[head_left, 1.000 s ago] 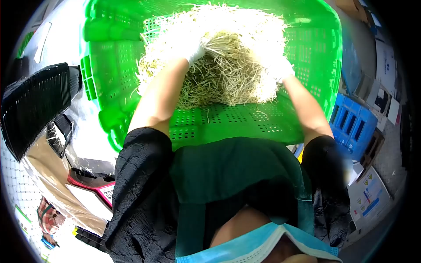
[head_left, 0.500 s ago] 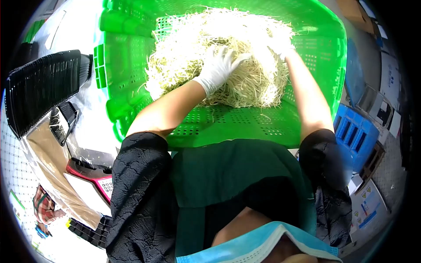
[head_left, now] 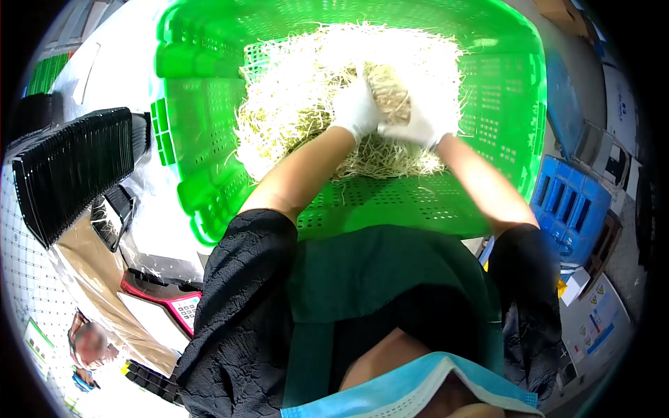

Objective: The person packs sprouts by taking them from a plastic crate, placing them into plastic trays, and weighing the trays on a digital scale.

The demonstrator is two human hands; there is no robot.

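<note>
A large green perforated crate (head_left: 334, 205) holds a heap of pale, thin sprout-like strands (head_left: 282, 125). My left hand (head_left: 358, 108), in a white glove, is at the middle of the heap, closed around the left side of a bunch of strands (head_left: 390, 94). From the right, my right hand (head_left: 418, 122), also gloved, presses on the same bunch, with its thumb side close to my left hand. Glare washes out part of the right hand and the strands behind it.
Stacked black trays (head_left: 77, 167) stand left of the crate, beside a small black tray with strands (head_left: 111, 217). A red and white scale (head_left: 164, 303) is at lower left, near another person (head_left: 87, 345). Blue crates (head_left: 571, 209) are at right.
My left hand first let go of strands and spread over the heap, then closed on a bunch. My right hand has come inward from the crate's right side to meet it.
</note>
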